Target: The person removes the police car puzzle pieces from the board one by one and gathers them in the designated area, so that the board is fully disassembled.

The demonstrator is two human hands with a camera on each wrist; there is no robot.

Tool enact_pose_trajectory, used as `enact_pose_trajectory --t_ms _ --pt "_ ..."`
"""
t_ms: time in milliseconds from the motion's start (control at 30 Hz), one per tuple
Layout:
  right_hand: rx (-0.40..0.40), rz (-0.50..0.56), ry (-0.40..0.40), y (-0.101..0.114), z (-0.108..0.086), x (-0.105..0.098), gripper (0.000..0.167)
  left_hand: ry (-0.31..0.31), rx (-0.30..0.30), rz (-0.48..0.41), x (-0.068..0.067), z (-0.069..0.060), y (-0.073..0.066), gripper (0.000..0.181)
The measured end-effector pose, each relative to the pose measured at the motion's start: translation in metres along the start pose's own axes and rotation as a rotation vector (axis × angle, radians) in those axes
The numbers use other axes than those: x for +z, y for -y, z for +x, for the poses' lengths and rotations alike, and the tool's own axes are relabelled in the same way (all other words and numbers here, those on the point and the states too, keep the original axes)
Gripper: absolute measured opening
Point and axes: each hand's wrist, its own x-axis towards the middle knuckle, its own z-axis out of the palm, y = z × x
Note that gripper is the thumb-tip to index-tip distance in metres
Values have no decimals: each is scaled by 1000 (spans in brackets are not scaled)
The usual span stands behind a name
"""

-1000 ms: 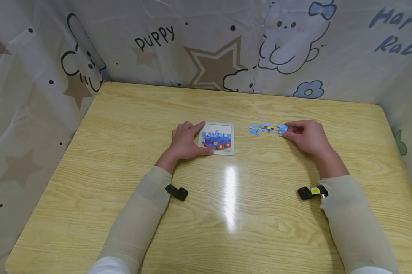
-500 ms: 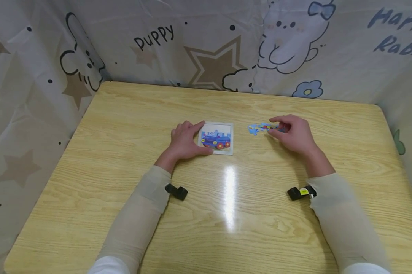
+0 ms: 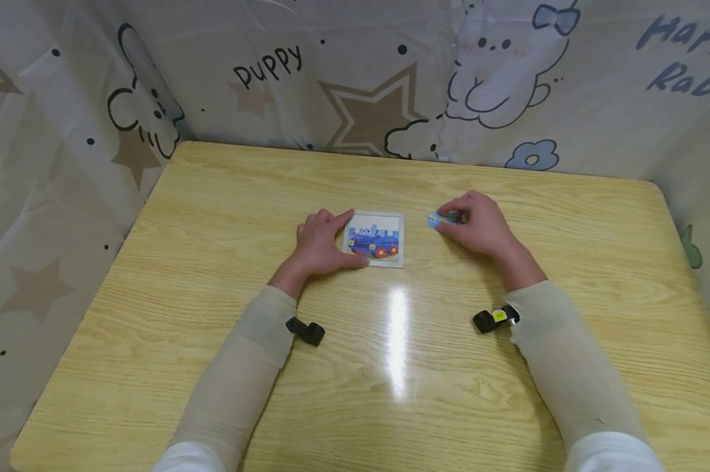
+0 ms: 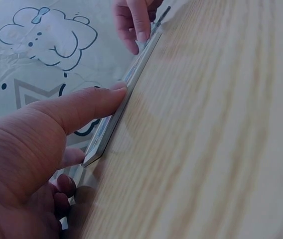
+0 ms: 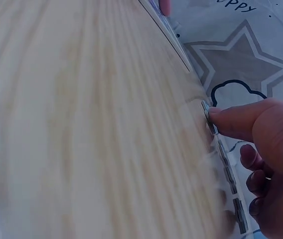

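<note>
A small square jigsaw puzzle tray [image 3: 387, 263] lies on the table in the head view, with a blue train picture inside and a pale strip along its top. My left hand [image 3: 324, 245] holds its left side, thumb at the near edge and forefinger at the far edge. To the right, my right hand [image 3: 483, 224] pinches a blue jigsaw piece [image 3: 432, 220], the leftmost of the loose ones. Other loose pieces [image 5: 227, 167] lie in a row under that hand, mostly hidden in the head view. In the right wrist view the thumb [image 5: 238, 119] touches the piece's edge.
The pale wooden table [image 3: 260, 406] reaches well beyond both hands. A printed curtain [image 3: 213, 85] hangs along its back and sides. Dark wrist cameras [image 3: 307, 332] sit on both sleeves, low over the table.
My right hand has moved left along the row of loose jigsaw pieces, from the rightmost piece to the leftmost. My left hand and the puzzle tray have stayed in place.
</note>
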Motion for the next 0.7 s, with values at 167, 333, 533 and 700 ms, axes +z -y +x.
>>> enact_pose_trajectory --t_ms 167,333,533,700 --pt "22 6 -10 2 1 -1 29 0 3 -1 0 0 1 106" --pt "75 42 -38 -5 -7 -9 32 -5 6 -2 0 1 1 106" --pt "117 43 -37 -19 -14 -14 31 -5 1 -6 0 1 2 107" --pt "118 49 -30 -21 -18 -15 30 3 1 -8 1 1 2 107"
